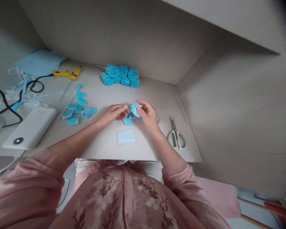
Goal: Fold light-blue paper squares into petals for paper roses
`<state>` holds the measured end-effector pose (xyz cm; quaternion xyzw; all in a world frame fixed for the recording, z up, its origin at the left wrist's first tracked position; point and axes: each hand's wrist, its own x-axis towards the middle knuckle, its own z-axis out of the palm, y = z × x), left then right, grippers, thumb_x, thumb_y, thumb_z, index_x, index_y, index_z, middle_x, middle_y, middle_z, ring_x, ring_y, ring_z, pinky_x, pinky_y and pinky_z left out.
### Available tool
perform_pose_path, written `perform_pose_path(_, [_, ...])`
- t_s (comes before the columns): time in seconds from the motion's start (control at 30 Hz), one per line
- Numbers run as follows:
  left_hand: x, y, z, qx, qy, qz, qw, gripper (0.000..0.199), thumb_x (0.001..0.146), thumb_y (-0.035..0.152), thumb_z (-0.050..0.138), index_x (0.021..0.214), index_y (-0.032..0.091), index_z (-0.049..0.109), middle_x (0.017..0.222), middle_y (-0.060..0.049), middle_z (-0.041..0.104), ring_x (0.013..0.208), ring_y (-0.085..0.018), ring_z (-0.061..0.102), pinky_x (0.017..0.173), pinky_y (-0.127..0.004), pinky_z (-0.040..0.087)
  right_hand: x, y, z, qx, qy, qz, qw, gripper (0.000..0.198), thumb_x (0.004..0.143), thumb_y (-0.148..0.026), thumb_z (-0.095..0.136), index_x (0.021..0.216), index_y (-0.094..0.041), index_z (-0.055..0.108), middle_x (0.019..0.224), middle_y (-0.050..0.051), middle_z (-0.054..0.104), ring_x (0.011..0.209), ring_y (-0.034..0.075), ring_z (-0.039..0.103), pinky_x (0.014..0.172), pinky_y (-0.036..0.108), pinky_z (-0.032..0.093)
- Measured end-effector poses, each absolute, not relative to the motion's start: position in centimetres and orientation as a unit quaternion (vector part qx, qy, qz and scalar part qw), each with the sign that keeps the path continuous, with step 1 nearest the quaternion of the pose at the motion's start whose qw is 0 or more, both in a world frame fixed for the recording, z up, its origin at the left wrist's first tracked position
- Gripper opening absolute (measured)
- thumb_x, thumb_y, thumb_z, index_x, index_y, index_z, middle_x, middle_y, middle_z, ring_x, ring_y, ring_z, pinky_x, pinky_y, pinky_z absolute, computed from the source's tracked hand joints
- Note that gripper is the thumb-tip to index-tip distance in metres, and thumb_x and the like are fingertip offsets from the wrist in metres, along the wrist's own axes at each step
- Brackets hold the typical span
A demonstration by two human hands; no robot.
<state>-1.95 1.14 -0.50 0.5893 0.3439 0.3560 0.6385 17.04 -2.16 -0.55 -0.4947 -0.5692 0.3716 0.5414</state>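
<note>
Beyond the pale rectangle (126, 137), the right hand (148, 115) pinches a blue petal (134, 110) between thumb and fingers, the petal jutting toward the left hand (116, 112), whose fingers curl beside it; whether they grip anything, I cannot tell.

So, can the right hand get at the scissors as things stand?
Likely yes: the scissors lie uncovered to the right of the right hand, which pinches a blue piece it may first have to put down.
</note>
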Motion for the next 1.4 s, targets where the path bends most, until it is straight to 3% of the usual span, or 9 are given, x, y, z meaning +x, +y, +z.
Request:
perform_pose_path(0.2, [-1.88, 1.16, -0.31, 0.601, 0.368, 0.324, 0.631, 0.046, 0.078, 0.061, 0.064, 0.075, 0.014, 0.065, 0.061, -0.002, 0.059, 0.051, -0.009, 0.048, 0.048, -0.022, 0.035, 16.54, -2.54, -0.75, -0.496, -0.600, 0.347, 0.523, 0.034, 0.084, -0.044, 0.068, 0.113, -0.026, 0.066, 0.085, 0.000, 0.064, 0.073, 0.013, 0.057, 0.073, 0.029, 0.049])
perform_pose_path(0.47, [-1.92, 1.31, -0.40, 0.615, 0.363, 0.333, 0.616, 0.028, 0.071, 0.043, 0.072, 0.071, 0.016, 0.061, 0.059, 0.001, 0.059, 0.053, -0.008, 0.050, 0.051, -0.020, 0.037, 16.37, -2.58, -0.81, -0.492, -0.596, 0.353, 0.528, 0.031, 0.084, -0.042, 0.068, 0.111, -0.026, 0.068, 0.083, -0.001, 0.063, 0.073, 0.013, 0.057, 0.071, 0.029, 0.049])
perform_pose_path(0.7, [-2.06, 1.33, -0.41, 0.606, 0.361, 0.361, 0.610, 0.025, 0.071, 0.039, 0.072, 0.073, 0.015, 0.063, 0.058, 0.001, 0.059, 0.053, -0.009, 0.051, 0.050, -0.021, 0.037, 16.63, -1.95, -1.01, -0.506, -0.532, 0.368, 0.571, 0.037, 0.084, -0.050, 0.066, 0.110, -0.025, 0.066, 0.077, -0.001, 0.056, 0.070, 0.013, 0.054, 0.069, 0.028, 0.048])
perform_pose_path(0.87, [-2.09, 1.22, -0.19, 0.604, 0.360, 0.367, 0.609, 0.027, 0.072, 0.040, 0.072, 0.074, 0.015, 0.063, 0.059, 0.001, 0.060, 0.053, -0.009, 0.051, 0.051, -0.021, 0.038, 16.67, -1.84, -1.07, -0.492, -0.497, 0.411, 0.585, 0.038, 0.083, -0.049, 0.066, 0.111, -0.023, 0.066, 0.084, 0.002, 0.063, 0.070, 0.013, 0.056, 0.067, 0.027, 0.048])
perform_pose_path(1.0, [-2.15, 1.27, -0.16, 0.603, 0.359, 0.375, 0.606, 0.028, 0.073, 0.042, 0.071, 0.075, 0.015, 0.063, 0.059, 0.001, 0.059, 0.053, -0.008, 0.051, 0.051, -0.021, 0.038, 16.50, -1.85, -0.96, -0.471, -0.467, 0.456, 0.593, 0.042, 0.084, -0.056, 0.062, 0.110, -0.023, 0.068, 0.099, 0.006, 0.069, 0.081, 0.016, 0.061, 0.071, 0.029, 0.051])
perform_pose_path(1.13, [-2.05, 1.16, -0.18, 0.616, 0.357, 0.369, 0.597, 0.028, 0.073, 0.041, 0.070, 0.074, 0.015, 0.063, 0.059, 0.001, 0.059, 0.054, -0.008, 0.050, 0.052, -0.020, 0.038, 16.58, -1.92, -0.87, -0.456, -0.456, 0.491, 0.585, 0.049, 0.084, -0.063, 0.059, 0.111, -0.023, 0.070, 0.097, 0.005, 0.069, 0.084, 0.017, 0.062, 0.071, 0.030, 0.051])
perform_pose_path(1.27, [-1.98, 0.92, -0.16, 0.641, 0.344, 0.361, 0.583, 0.026, 0.074, 0.039, 0.070, 0.076, 0.014, 0.065, 0.063, 0.000, 0.061, 0.057, -0.009, 0.052, 0.054, -0.021, 0.039, 16.83, -1.87, -0.80, -0.480, -0.475, 0.469, 0.570, 0.045, 0.074, -0.051, 0.074, 0.110, -0.024, 0.070, 0.085, 0.000, 0.065, 0.073, 0.013, 0.056, 0.068, 0.026, 0.048])
perform_pose_path(1.4, [-2.21, 1.10, -0.16, 0.636, 0.344, 0.375, 0.580, 0.029, 0.077, 0.040, 0.063, 0.085, 0.013, 0.069, 0.070, -0.003, 0.065, 0.062, -0.011, 0.055, 0.057, -0.023, 0.042, 16.97, -1.70, -0.76, -0.503, -0.465, 0.438, 0.583, 0.040, 0.071, -0.043, 0.075, 0.104, -0.022, 0.068, 0.081, -0.001, 0.063, 0.068, 0.011, 0.053, 0.065, 0.025, 0.045])
